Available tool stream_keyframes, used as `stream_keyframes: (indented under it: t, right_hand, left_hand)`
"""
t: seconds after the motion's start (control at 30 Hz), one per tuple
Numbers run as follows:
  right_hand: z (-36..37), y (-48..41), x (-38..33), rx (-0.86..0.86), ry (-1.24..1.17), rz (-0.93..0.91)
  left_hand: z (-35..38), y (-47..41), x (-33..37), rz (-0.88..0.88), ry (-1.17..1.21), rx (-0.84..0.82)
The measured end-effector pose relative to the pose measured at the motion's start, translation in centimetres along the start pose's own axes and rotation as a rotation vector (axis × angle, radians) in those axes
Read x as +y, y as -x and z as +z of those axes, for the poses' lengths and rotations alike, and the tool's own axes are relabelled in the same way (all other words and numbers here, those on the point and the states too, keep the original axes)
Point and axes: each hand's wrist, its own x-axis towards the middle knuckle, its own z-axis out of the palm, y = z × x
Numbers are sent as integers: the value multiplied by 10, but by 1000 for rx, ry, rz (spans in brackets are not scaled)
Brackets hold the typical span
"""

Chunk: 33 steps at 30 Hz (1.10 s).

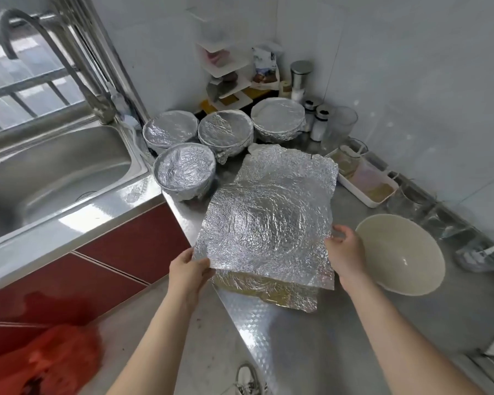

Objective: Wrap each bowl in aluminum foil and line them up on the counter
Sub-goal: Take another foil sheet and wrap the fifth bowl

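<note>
Beside the glossy, smooth cream ceramic bowl, crinkled shiny foil sheet lies on brushed, patterned steel counter.

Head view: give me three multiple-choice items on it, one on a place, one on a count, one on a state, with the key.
1. Where is the bare white bowl? A. in a sink B. on the counter, right of the foil sheet C. on a shelf
2. How many foil-wrapped bowls are there? A. two B. four C. six
3. The foil sheet is: A. rolled up B. around a bowl C. held spread out
Key: 1 B, it sits beside the right hand; 2 B, four covered ones cluster behind the sheet; 3 C, the left hand and right hand grip its near end.
</note>
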Motion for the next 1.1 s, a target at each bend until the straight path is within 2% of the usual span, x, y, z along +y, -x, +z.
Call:
stream_keyframes:
  t: [0.1, 0.17, 0.2, 0.27, 0.33, 0.4, 0.6, 0.8, 1.1]
  right_hand:
    - [-6, -9, -1, 16, 177, -100]
    - [-7, -12, -3, -8, 240, -161]
    - [-7, -14, -4, -30, 256, -188]
    - [-5, -14, -7, -58, 277, -224]
    - [-3, -14, -9, -54, 265, -231]
    - [2, -17, -7, -45, 229, -218]
    - [5, -21, -1, -21, 157, -147]
    - [8, -14, -4, -11, 186, -210]
    - [13, -9, 3, 29, 239, -297]
  left_hand:
    - [-4, 9, 4, 174, -237, 98]
    - [-1, 17, 8, 494, -556, 219]
    - [4, 21, 9, 694, -690, 216]
    - [20, 29, 11, 954, -913, 11]
    - [40, 34, 2, 1112, -1155, -248]
    - [52, 28, -12, 1213, -1264, -368]
    - [50, 7, -23, 1278, -1254, -319]
    - [44, 6, -25, 1390, -1119, -252]
    - [35, 5, -28, 1348, -1047, -112]
